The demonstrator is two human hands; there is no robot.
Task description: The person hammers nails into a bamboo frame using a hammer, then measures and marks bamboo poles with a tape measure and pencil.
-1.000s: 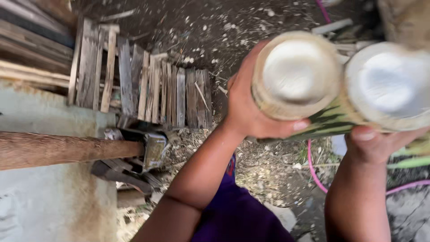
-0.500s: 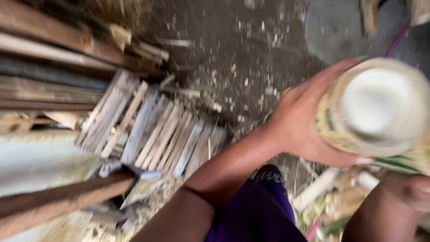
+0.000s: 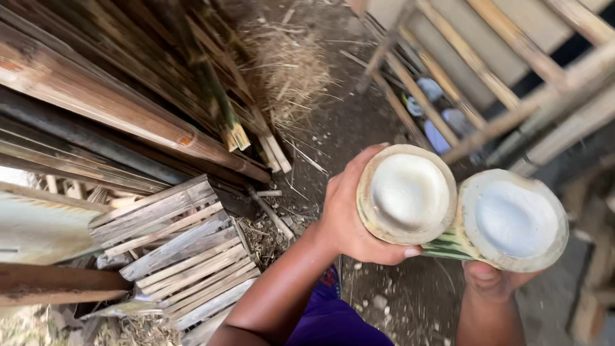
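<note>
Two cut bamboo culm sections are held up end-on, the left bamboo section (image 3: 407, 194) and the right bamboo section (image 3: 514, 220), touching side by side, each showing one pale closed node face. Two hands carry them: the left hand (image 3: 349, 214) wraps the left one, the right hand (image 3: 493, 280) supports the right one from below. One small pallet of grey wooden slats (image 3: 179, 250) lies on the dirt, with roughly a dozen slats, the exact count unclear. One clump of dry straw (image 3: 285, 70) sits near the long bamboo poles (image 3: 115, 109), too overlapped to count. One bamboo frame (image 3: 487, 70) stands at upper right.
</note>
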